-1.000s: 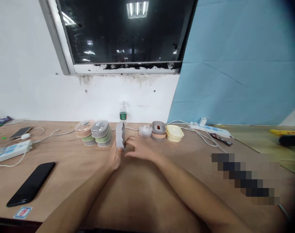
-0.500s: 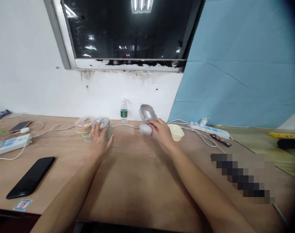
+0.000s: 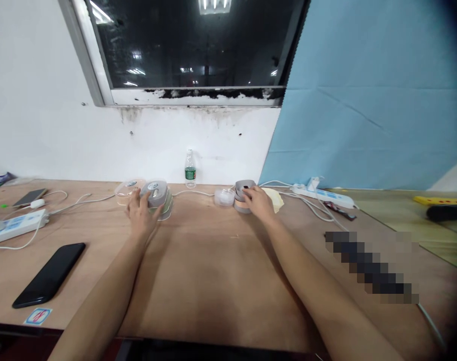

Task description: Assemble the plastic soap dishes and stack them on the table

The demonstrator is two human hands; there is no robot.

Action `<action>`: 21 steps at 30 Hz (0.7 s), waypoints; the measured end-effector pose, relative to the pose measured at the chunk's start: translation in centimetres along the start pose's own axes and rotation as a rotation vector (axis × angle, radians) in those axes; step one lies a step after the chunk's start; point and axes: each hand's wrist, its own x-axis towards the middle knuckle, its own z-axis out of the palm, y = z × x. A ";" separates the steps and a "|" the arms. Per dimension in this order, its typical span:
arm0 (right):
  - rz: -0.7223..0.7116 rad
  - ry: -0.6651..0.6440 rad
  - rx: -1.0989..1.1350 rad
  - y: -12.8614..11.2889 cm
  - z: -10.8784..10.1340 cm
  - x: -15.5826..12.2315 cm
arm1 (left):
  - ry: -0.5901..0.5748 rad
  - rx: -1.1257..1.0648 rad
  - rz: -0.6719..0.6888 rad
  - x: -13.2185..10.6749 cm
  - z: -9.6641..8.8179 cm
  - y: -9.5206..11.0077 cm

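Note:
My left hand (image 3: 141, 216), fingers spread, is at the front of two side-by-side stacks of small lidded boxes. Its fingertips lie by the peach box (image 3: 124, 194) with a clear lid and the grey box (image 3: 158, 196) with a clear lid; whether they touch is hard to tell. Farther right, my right hand (image 3: 259, 203) grips the rim of a grey open container (image 3: 244, 185), which sits upright on a short stack with a peach layer (image 3: 242, 205). Clear plastic lids (image 3: 224, 197) lie just left of that stack. A pale yellow piece (image 3: 275, 199) shows partly behind my right hand.
A water bottle (image 3: 190, 170) stands against the wall. Power strips (image 3: 324, 195) with white cables lie at both sides. A black phone (image 3: 49, 275) is at the left front, a grey phone (image 3: 30, 197) farther back. Some dark item at the right is pixelated.
My right hand has brought the grey container down from a tilted, raised position onto the stack at the right. My left hand has shifted left, toward the peach box.

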 end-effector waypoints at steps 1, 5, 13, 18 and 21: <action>0.003 0.006 0.004 0.0 0.0 0.0 | 0.007 -0.017 0.013 0.0 0.1 -0.1; 0.068 0.086 -0.059 0.2 0.4 -0.3 | 0.062 -0.104 0.070 0.0 0.7 -0.4; 0.209 0.154 0.029 0.5 2.1 -0.7 | 0.138 -0.243 0.135 -0.1 1.1 -0.5; 0.226 0.169 0.112 0.6 2.4 -0.9 | 0.125 -0.271 0.107 -0.2 1.4 -0.6; 0.244 0.170 0.135 0.6 2.4 -0.9 | 0.097 -0.251 0.075 -0.2 1.2 -0.3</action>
